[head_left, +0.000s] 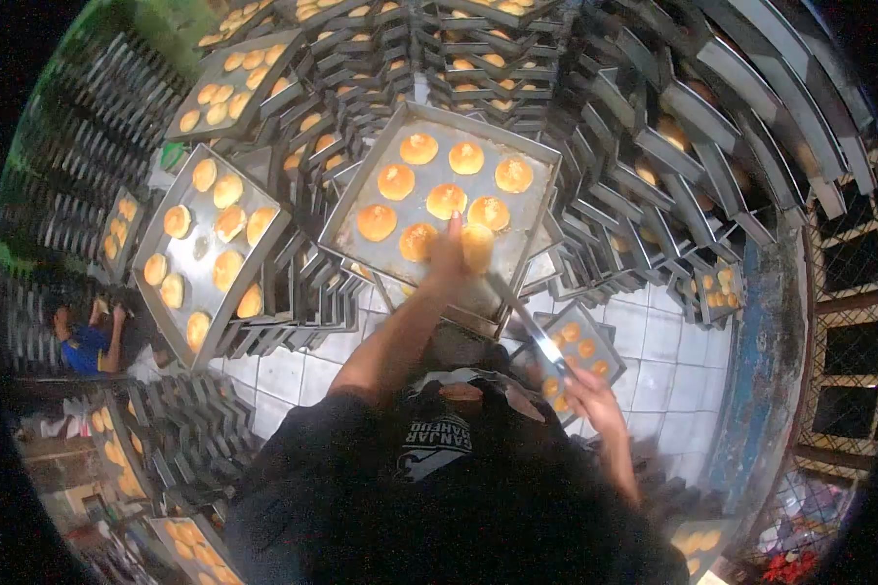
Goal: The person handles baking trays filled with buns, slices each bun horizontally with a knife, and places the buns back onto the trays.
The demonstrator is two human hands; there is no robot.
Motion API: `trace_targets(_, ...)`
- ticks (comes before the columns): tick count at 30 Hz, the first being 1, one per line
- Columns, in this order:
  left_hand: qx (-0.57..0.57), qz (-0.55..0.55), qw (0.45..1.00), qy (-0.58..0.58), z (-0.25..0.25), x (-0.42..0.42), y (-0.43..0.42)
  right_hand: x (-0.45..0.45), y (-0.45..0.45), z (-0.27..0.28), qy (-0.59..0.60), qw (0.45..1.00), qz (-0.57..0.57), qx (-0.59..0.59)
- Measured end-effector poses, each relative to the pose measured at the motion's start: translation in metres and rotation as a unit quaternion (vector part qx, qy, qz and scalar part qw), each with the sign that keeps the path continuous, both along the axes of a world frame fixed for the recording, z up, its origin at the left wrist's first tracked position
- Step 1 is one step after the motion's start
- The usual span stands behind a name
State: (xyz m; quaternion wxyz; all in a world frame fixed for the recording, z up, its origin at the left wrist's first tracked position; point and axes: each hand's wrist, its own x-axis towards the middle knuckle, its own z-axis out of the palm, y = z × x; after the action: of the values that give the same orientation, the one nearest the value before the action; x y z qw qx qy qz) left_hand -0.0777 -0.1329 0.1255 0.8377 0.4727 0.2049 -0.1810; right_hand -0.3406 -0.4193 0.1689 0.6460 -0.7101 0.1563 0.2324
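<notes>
A metal baking tray (361, 253) with several round golden buns (446, 201) lies in front of me on a stack of trays. My left hand (447, 261) reaches over its near side, thumb stretched forward, fingers closed against a bun (476, 248). That bun looks tilted and slightly blurred; part of the hand's grip is hidden. In my right hand (592, 395) is a long, shiny, flat-bladed knife (532, 327), its handle covered by the fingers. The blade slants up leftward across the tray's near corner, its tip close beneath the bun; whether they touch I cannot tell.
Tall stacks of bun-filled trays (498, 73) crowd ahead and on both sides. Another tray of buns (193, 327) tops the left stack. Low by my right hand is a smaller-looking tray (610, 359) above white floor tiles (688, 361). A person in blue (93, 351) sits at far left.
</notes>
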Motion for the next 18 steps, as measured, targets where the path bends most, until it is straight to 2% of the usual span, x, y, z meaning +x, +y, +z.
trace_targets(1, -0.004, 0.002, 1.000, 0.004, -0.039, 0.001, 0.003, -0.019, -0.012, 0.018, 0.062, 0.994, -0.080, 0.035)
trace_targets(2, 0.255, 0.008, 0.925, -0.282, -0.108, 0.006, 0.007, -0.027, -0.019, 0.020, 0.073, 0.990, -0.113, 0.044)
trace_targets(3, 0.368, -0.008, 0.834, -0.412, -0.125, 0.006, 0.011, -0.035, -0.026, 0.021, 0.082, 0.984, -0.147, 0.053)
trace_targets(4, 0.470, 0.013, 0.712, -0.522, -0.128, 0.005, 0.015, -0.035, -0.027, 0.032, 0.077, 0.977, -0.164, 0.109)
trace_targets(5, 0.452, 0.024, 0.741, -0.497, -0.129, 0.006, 0.021, -0.034, -0.027, 0.038, 0.071, 0.967, -0.181, 0.166)
trace_targets(6, 0.491, 0.029, 0.732, -0.472, -0.118, 0.012, 0.034, -0.024, -0.008, 0.038, 0.048, 0.964, -0.236, 0.110)
trace_targets(7, 0.528, 0.032, 0.722, -0.445, -0.106, 0.018, 0.047, -0.021, -0.006, 0.023, 0.033, 0.966, -0.227, 0.114)
trace_targets(8, 0.618, 0.029, 0.668, -0.412, -0.099, 0.033, 0.063, -0.014, 0.005, 0.020, 0.024, 0.965, -0.227, 0.126)
trace_targets(9, 0.617, 0.026, 0.670, -0.412, -0.088, 0.039, 0.075, -0.004, 0.020, 0.018, 0.016, 0.964, -0.225, 0.139)
trace_targets(11, 0.673, -0.104, 0.696, -0.229, -0.069, 0.046, 0.091, 0.013, 0.049, 0.014, 0.030, 0.962, -0.221, 0.156)
trace_targets(12, 0.674, -0.101, 0.695, -0.230, -0.065, 0.046, 0.094, 0.020, 0.058, 0.012, 0.040, 0.960, -0.215, 0.174)
trace_targets(13, 0.692, -0.147, 0.673, -0.217, -0.061, 0.045, 0.096, 0.024, 0.063, 0.007, 0.036, 0.961, -0.213, 0.175)
trace_targets(14, 0.708, -0.192, 0.648, -0.204, -0.057, 0.044, 0.097, 0.028, 0.066, 0.003, 0.032, 0.968, -0.176, 0.174)
trace_targets(15, 0.710, -0.188, 0.646, -0.205, -0.054, 0.041, 0.098, 0.033, 0.071, 0.002, 0.028, 0.975, -0.138, 0.173)
trace_targets(17, 0.689, -0.190, 0.624, -0.315, -0.050, 0.028, 0.100, 0.044, 0.078, 0.003, 0.020, 0.983, -0.111, 0.143)
trace_targets(18, 0.693, -0.184, 0.622, -0.315, -0.053, 0.022, 0.099, 0.050, 0.080, 0.000, 0.013, 0.984, -0.102, 0.145)
